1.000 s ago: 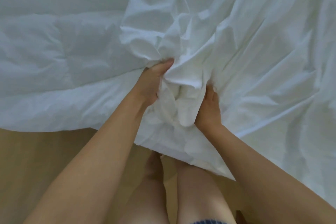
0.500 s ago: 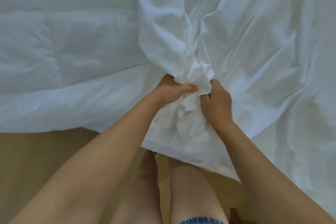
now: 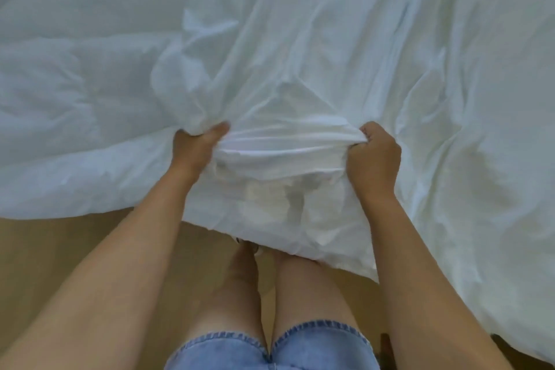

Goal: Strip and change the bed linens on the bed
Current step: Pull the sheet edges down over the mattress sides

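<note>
Both hands fisted on the same white duvet cover (image 3: 345, 69), gripping it apart from each other so a band of fabric is stretched taut between them. Left hand (image 3: 195, 150): fingers curled under a bunched fold, thumb lying along the top of the gather. Right hand (image 3: 374, 156): closed tight, knuckles up, pleats of cloth pinched inside the fist. Cover's near edge hangs down past the hands and drapes over the person's bare knees, touching them. Cover spreads up and to the right across most of the view, heavily creased. To the left of it lies the white duvet (image 3: 75, 99), puffier and quilted-looking, the cover's edge overlapping it near the left hand. Cannot tell whether the duvet runs inside the cover. Tan wood floor (image 3: 60, 249) below the bedding edge. Denim shorts (image 3: 270, 348) at bottom centre
</note>
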A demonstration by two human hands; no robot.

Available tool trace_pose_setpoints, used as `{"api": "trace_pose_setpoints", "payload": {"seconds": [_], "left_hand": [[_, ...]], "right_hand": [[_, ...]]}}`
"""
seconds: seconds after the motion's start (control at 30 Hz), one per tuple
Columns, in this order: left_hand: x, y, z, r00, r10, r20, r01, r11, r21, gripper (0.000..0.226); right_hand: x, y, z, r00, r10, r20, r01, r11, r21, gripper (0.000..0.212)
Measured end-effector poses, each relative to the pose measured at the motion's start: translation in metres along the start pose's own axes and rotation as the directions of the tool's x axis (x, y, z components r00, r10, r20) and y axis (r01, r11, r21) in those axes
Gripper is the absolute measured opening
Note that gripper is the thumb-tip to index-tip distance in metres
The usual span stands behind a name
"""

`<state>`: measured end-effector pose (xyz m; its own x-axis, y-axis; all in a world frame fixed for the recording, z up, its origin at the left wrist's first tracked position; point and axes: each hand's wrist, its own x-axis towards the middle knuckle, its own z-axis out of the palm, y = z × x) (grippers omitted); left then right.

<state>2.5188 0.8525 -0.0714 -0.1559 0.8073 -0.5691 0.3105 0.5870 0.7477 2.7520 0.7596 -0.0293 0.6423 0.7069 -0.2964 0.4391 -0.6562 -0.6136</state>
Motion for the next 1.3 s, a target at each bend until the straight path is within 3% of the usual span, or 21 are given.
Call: {"api": "trace_pose_setpoints", "payload": {"seconds": [0.1, 0.2, 0.27, 0.3, 0.37, 0.43, 0.5, 0.53, 0.6, 0.63, 0.7, 0.77, 0.83, 0.9, 0.97, 1.0, 1.1, 1.17, 1.23, 1.3], "left_hand": [[0.014, -0.023, -0.033, 0.991, -0.057, -0.118, 0.066, 0.995, 0.078, 0.04], [0.005, -0.022, -0.012, 1.0, -0.01, -0.014, 0.013, 0.959, 0.284, 0.024], [-0.006, -0.021, 0.004, 0.997, -0.013, 0.072, -0.009, 0.951, 0.309, 0.019], [-0.01, -0.022, 0.009, 0.994, -0.028, 0.104, -0.002, 0.959, 0.283, 0.019], [-0.013, -0.024, 0.015, 0.99, -0.051, 0.131, 0.021, 0.974, 0.223, 0.022], [-0.012, -0.024, 0.015, 0.99, -0.055, 0.133, 0.029, 0.981, 0.192, 0.026], [-0.01, -0.022, 0.011, 0.986, -0.078, 0.15, 0.055, 0.987, 0.151, 0.027], [-0.009, -0.022, 0.009, 0.981, -0.1, 0.165, 0.083, 0.991, 0.108, 0.025], [-0.008, -0.024, 0.002, 0.976, -0.15, 0.157, 0.156, 0.988, -0.021, 0.02], [-0.007, -0.025, -0.002, 0.974, -0.18, 0.135, 0.193, 0.977, -0.091, 0.017], [-0.005, -0.027, -0.006, 0.966, -0.24, 0.098, 0.256, 0.94, -0.224, 0.013], [-0.003, -0.029, -0.005, 0.954, -0.276, 0.115, 0.298, 0.906, -0.299, 0.013], [-0.007, -0.031, 0.003, 0.948, -0.271, 0.17, 0.312, 0.897, -0.313, 0.014], [-0.011, -0.034, 0.008, 0.952, -0.231, 0.2, 0.289, 0.895, -0.341, 0.017], [-0.01, -0.034, -0.001, 0.981, -0.17, 0.099, 0.194, 0.917, -0.35, 0.014], [-0.005, -0.032, -0.011, 0.991, -0.134, 0.011, 0.129, 0.929, -0.346, 0.01], [0.01, -0.023, -0.049, 0.99, -0.066, -0.124, 0.02, 0.942, -0.335, 0.005], [0.015, -0.022, -0.063, 0.984, -0.076, -0.162, 0.022, 0.951, -0.307, 0.007], [0.016, -0.024, -0.061, 0.976, -0.113, -0.188, 0.052, 0.951, -0.303, 0.008], [0.01, -0.025, -0.049, 0.966, -0.155, -0.205, 0.093, 0.954, -0.285, 0.009]], "right_hand": [[-0.022, 0.034, -0.011, 1.0, 0.019, 0.004, -0.019, 1.0, 0.016, 0.013], [-0.019, 0.041, -0.004, 0.996, 0.026, 0.083, -0.021, 0.998, -0.063, 0.018], [-0.014, 0.031, 0.003, 0.989, -0.006, 0.148, 0.041, 0.97, -0.238, 0.015], [-0.013, 0.024, 0.005, 0.987, -0.039, 0.159, 0.091, 0.939, -0.333, 0.027], [-0.017, 0.006, 0.007, 0.972, -0.19, 0.14, 0.23, 0.903, -0.363, 0.054], [-0.029, -0.015, 0.015, 0.884, -0.45, 0.127, 0.467, 0.857, -0.216, 0.06], [-0.039, -0.035, 0.034, 0.749, -0.634, 0.189, 0.66, 0.738, -0.141, 0.057], [-0.041, -0.044, 0.047, 0.708, -0.644, 0.289, 0.7, 0.695, -0.164, 0.059], [-0.034, -0.055, 0.073, 0.647, -0.525, 0.553, 0.747, 0.58, -0.324, 0.073], [-0.025, -0.056, 0.086, 0.621, -0.451, 0.642, 0.777, 0.46, -0.429, 0.079], [-0.002, -0.052, 0.105, 0.608, -0.325, 0.725, 0.793, 0.201, -0.575, 0.084], [0.013, -0.046, 0.113, 0.617, -0.254, 0.745, 0.78, 0.076, -0.621, 0.071], [0.022, -0.041, 0.115, 0.616, -0.245, 0.749, 0.788, 0.176, -0.59, 0.042], [0.027, -0.047, 0.112, 0.653, -0.236, 0.719, 0.722, 0.479, -0.499, 0.023], [0.02, -0.065, 0.105, 0.68, -0.23, 0.697, 0.576, 0.755, -0.313, 0.013], [0.013, -0.075, 0.099, 0.66, -0.288, 0.694, 0.562, 0.802, -0.202, 0.009], [-0.014, -0.084, 0.067, 0.536, -0.363, 0.762, 0.611, 0.79, -0.054, 0.005], [-0.018, -0.074, 0.044, 0.551, -0.298, 0.779, 0.55, 0.832, -0.071, 0.007], [-0.011, -0.064, 0.032, 0.613, -0.259, 0.746, 0.497, 0.861, -0.11, 0.009], [-0.011, -0.059, 0.035, 0.614, -0.227, 0.756, 0.584, 0.775, -0.241, 0.013]]}}
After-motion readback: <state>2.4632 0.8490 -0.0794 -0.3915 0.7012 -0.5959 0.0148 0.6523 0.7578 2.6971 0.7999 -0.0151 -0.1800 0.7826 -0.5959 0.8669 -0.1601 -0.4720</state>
